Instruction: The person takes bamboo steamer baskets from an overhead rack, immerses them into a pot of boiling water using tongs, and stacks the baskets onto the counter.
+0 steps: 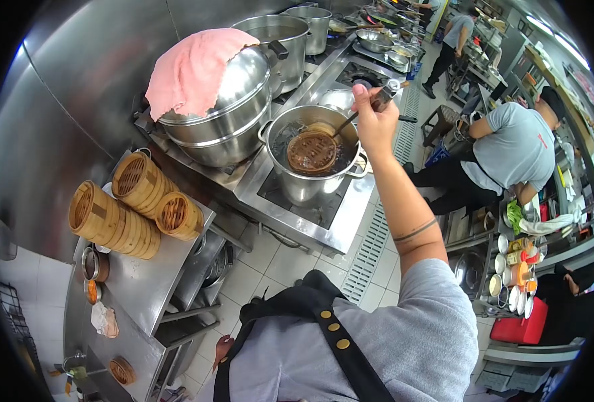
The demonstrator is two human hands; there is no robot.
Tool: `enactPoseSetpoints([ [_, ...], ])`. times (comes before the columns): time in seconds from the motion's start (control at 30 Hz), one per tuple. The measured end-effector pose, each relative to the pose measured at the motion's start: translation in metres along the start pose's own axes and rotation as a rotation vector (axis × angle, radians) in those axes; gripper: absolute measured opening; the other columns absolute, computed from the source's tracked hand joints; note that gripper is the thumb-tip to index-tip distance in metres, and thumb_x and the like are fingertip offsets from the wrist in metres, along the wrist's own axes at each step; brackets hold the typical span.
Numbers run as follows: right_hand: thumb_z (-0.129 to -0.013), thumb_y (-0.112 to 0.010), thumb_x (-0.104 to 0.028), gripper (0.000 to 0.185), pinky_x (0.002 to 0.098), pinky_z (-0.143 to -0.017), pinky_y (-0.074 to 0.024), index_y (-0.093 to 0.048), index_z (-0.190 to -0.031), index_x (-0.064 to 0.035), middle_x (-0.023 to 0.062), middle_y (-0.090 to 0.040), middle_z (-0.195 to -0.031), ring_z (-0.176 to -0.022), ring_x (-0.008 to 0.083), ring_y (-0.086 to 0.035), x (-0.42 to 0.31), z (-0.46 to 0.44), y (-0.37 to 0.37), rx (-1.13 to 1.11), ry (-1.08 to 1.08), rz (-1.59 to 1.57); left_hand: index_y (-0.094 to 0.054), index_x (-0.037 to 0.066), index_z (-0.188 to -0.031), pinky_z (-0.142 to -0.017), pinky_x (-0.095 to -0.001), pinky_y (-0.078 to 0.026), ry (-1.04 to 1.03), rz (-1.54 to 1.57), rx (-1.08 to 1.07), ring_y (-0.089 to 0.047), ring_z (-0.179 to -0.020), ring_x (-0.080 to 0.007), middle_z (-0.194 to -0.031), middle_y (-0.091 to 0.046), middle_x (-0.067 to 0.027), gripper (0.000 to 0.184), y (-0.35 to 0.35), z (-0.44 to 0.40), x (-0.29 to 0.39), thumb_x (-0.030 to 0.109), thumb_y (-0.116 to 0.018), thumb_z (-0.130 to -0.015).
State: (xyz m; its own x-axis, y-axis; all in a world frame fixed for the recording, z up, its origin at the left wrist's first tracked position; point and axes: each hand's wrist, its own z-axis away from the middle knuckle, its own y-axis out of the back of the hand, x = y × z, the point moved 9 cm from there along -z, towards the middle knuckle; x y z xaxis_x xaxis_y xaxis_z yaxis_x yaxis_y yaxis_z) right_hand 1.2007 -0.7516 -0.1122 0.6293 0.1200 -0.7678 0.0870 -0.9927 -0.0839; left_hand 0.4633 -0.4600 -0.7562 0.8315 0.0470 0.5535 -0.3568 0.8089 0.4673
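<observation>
My right hand (375,127) is closed around the dark handle of a long-handled utensil (348,122). Its thin metal shaft slants down into a two-handled steel pot (302,189), and the working end is hidden. Inside the pot, a round brown bamboo steamer piece (312,151) lies in dark liquid, with another rim partly visible behind it. A small part of my left hand (223,348) shows low beside my apron; its fingers are too shadowed to read.
Behind the pot stands a large steamer (220,127) with a pink cloth (193,70) on its lid. Stacked bamboo steamers (113,221) occupy the steel table (133,295) at left. A co-worker (511,144) bends over the counter at right. A floor drain (367,251) runs alongside the stove.
</observation>
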Motion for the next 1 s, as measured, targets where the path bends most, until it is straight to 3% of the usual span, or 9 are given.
enactPoseSetpoints([
  [0.1, -0.092, -0.073, -0.034, 0.035, 0.0236, -0.062, -0.0449, -0.059, -0.077, -0.0051, 0.0001, -0.060, -0.068, -0.062, 0.0076, -0.055, 0.032, 0.009, 0.018, 0.150, -0.049, 0.116, -0.060, 0.002, -0.124, -0.062, -0.0312, -0.053, -0.164, -0.188, -0.017, -0.066, -0.072, -0.0165, -0.087, -0.070, -0.0102, 0.039, 0.002, -0.016, 0.001, 0.022, -0.064, -0.091],
  [0.23, -0.093, -0.070, -0.035, 0.034, 0.0246, -0.060, -0.0432, -0.056, -0.084, -0.0054, 0.0014, -0.059, -0.070, -0.061, 0.0088, -0.054, 0.063, 0.023, 0.048, 0.404, -0.075, -0.002, -0.060, 0.004, -0.125, -0.059, -0.0307, -0.052, -0.126, -0.037, -0.049, -0.066, -0.073, -0.0159, -0.089, -0.069, -0.0103, 0.038, 0.019, -0.008, 0.013, 0.021, -0.064, -0.090],
  [0.3, -0.095, -0.068, -0.035, 0.034, 0.0267, -0.060, -0.0440, -0.052, -0.083, -0.0074, 0.0012, -0.055, -0.067, -0.059, 0.0106, -0.053, 0.076, 0.035, 0.072, 0.614, -0.166, -0.217, -0.060, 0.005, -0.125, -0.058, -0.0306, -0.052, -0.118, 0.004, -0.049, -0.066, -0.074, -0.0157, -0.089, -0.069, -0.0103, 0.038, 0.025, 0.001, 0.034, 0.021, -0.064, -0.090],
  [0.33, -0.094, -0.069, -0.038, 0.038, 0.0262, -0.054, -0.0411, -0.049, -0.080, -0.0089, 0.0003, -0.053, -0.066, -0.058, 0.0104, -0.051, 0.071, 0.036, 0.080, 0.654, -0.124, -0.251, -0.060, 0.005, -0.125, -0.056, -0.0305, -0.051, -0.001, 0.105, -0.011, -0.065, -0.072, -0.0157, -0.087, -0.068, -0.0097, 0.038, 0.031, 0.004, 0.039, 0.020, -0.064, -0.090],
  [0.37, -0.094, -0.068, -0.038, 0.038, 0.0263, -0.055, -0.0419, -0.049, -0.080, -0.0087, 0.0004, -0.053, -0.066, -0.058, 0.0110, -0.053, 0.077, 0.036, 0.088, 0.663, -0.114, -0.334, -0.060, 0.005, -0.125, -0.054, -0.0304, -0.050, 0.114, 0.206, 0.027, -0.065, -0.071, -0.0156, -0.084, -0.067, -0.0090, 0.037, 0.035, 0.012, 0.043, 0.019, -0.064, -0.090],
  [0.5, -0.095, -0.067, -0.036, 0.036, 0.0274, -0.057, -0.0428, -0.050, -0.080, -0.0089, 0.0000, -0.051, -0.065, -0.058, 0.0114, -0.052, 0.068, 0.037, 0.094, 0.648, -0.148, -0.360, -0.059, 0.005, -0.125, -0.050, -0.0305, -0.048, 0.042, 0.211, 0.052, -0.063, -0.067, -0.0159, -0.079, -0.066, -0.0081, 0.039, 0.036, 0.012, 0.063, 0.019, -0.065, -0.089],
  [0.63, -0.095, -0.068, -0.035, 0.034, 0.0274, -0.056, -0.0421, -0.053, -0.082, -0.0078, -0.0004, -0.052, -0.067, -0.060, 0.0108, -0.051, 0.079, 0.038, 0.069, 0.525, -0.237, -0.201, -0.060, 0.003, -0.125, -0.058, -0.0308, -0.052, -0.016, 0.076, -0.031, -0.065, -0.070, -0.0162, -0.084, -0.068, -0.0099, 0.041, 0.023, -0.019, 0.035, 0.020, -0.066, -0.088],
  [0.77, -0.093, -0.071, -0.036, 0.033, 0.0249, -0.056, -0.0392, -0.055, -0.084, -0.0081, -0.0028, -0.053, -0.070, -0.060, 0.0082, -0.046, 0.092, 0.040, 0.054, 0.486, -0.307, -0.331, -0.061, -0.001, -0.125, -0.067, -0.0319, -0.054, -0.136, -0.072, -0.032, -0.067, -0.073, -0.0181, -0.087, -0.070, -0.0117, 0.044, 0.025, -0.028, 0.043, 0.023, -0.066, -0.088],
  [1.0, -0.097, -0.066, -0.033, 0.032, 0.0291, -0.057, -0.0448, -0.052, -0.082, -0.0078, 0.0006, -0.051, -0.065, -0.058, 0.0121, -0.051, 0.088, 0.048, 0.063, 0.544, -0.283, -0.374, -0.060, -0.002, -0.126, -0.068, -0.0323, -0.053, -0.085, -0.027, -0.006, -0.067, -0.075, -0.0183, -0.088, -0.070, -0.0122, 0.045, 0.027, 0.002, 0.075, 0.024, -0.065, -0.089],
])
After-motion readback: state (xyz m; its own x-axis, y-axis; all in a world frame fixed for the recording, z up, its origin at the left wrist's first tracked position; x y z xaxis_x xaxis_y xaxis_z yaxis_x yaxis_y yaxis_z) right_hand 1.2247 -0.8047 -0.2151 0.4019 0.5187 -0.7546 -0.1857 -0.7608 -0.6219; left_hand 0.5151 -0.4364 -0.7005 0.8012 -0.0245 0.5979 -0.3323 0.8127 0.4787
